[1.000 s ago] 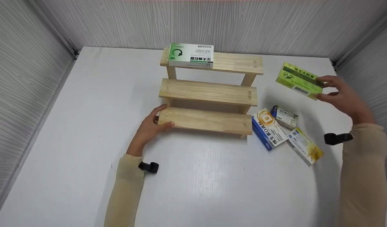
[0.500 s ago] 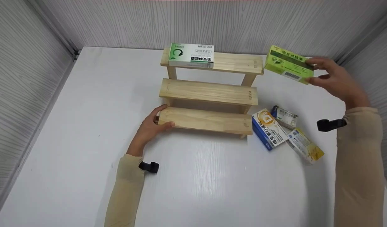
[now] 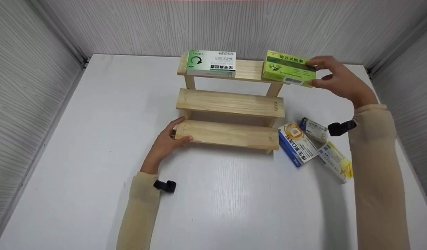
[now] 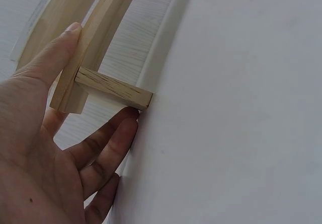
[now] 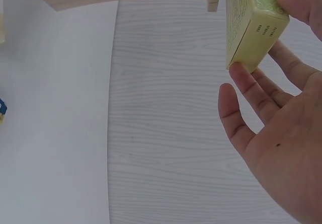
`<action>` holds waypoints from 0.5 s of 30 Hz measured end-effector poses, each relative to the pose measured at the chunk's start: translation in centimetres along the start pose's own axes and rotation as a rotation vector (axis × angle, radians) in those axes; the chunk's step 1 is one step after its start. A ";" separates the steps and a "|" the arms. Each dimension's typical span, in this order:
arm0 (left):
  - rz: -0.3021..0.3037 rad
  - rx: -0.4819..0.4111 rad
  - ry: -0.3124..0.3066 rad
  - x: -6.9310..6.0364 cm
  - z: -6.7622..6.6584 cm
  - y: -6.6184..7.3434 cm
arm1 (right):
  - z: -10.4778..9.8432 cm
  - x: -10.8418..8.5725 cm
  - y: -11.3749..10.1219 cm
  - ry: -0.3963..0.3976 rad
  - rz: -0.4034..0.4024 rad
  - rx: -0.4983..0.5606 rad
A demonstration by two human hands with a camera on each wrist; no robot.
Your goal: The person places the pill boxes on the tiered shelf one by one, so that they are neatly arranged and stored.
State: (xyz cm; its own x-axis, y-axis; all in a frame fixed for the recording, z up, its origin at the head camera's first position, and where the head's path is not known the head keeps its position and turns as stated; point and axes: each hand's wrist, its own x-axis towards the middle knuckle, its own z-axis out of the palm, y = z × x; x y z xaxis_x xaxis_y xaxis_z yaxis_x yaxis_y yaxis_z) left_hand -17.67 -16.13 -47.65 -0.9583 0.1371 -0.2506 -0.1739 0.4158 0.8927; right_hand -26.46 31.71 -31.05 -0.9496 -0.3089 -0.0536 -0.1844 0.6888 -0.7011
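My right hand [image 3: 343, 81] pinches the right end of a lime-green medicine box [image 3: 286, 67], thumb in front and fingers behind. The box is over the right end of the top step of a three-step wooden rack [image 3: 227, 134]; whether it touches the wood I cannot tell. In the right wrist view the box's pale end [image 5: 259, 35] shows between thumb and fingers. With my left hand [image 3: 163, 142] I grip the left end of the lowest step, thumb on the board and fingertips by its leg [image 4: 113, 88]. A white-and-green medicine box [image 3: 213, 62] lies on the top step's left part.
Right of the rack, three medicine boxes lie close together on the white table: a blue-and-white one [image 3: 297, 145], a small blue-and-white one [image 3: 314, 130] and a yellow-and-white one [image 3: 335, 161]. A wood-grain wall [image 3: 147, 27] stands behind the rack.
My right hand has carried the lime-green box leftward and away from me, from beside the rack to over the top step's right end. The left hand keeps its hold on the lowest step.
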 end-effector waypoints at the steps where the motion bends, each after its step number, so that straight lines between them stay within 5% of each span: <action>1: -0.001 -0.001 -0.002 0.0 0.0 0.0 | 0.2 0.3 -0.2 -0.003 -0.006 -0.007; 15: -0.002 -0.010 -0.013 -0.1 -0.1 0.1 | 2.2 3.6 -2.6 -0.028 -0.025 -0.010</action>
State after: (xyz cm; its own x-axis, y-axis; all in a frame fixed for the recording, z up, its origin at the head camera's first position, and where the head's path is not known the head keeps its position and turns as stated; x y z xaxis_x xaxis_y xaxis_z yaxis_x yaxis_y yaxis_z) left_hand -17.61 -16.23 -47.50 -0.9550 0.1475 -0.2572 -0.1783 0.4074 0.8957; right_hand -28.86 27.38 -31.00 -0.9373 -0.3439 -0.0559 -0.2106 0.6870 -0.6955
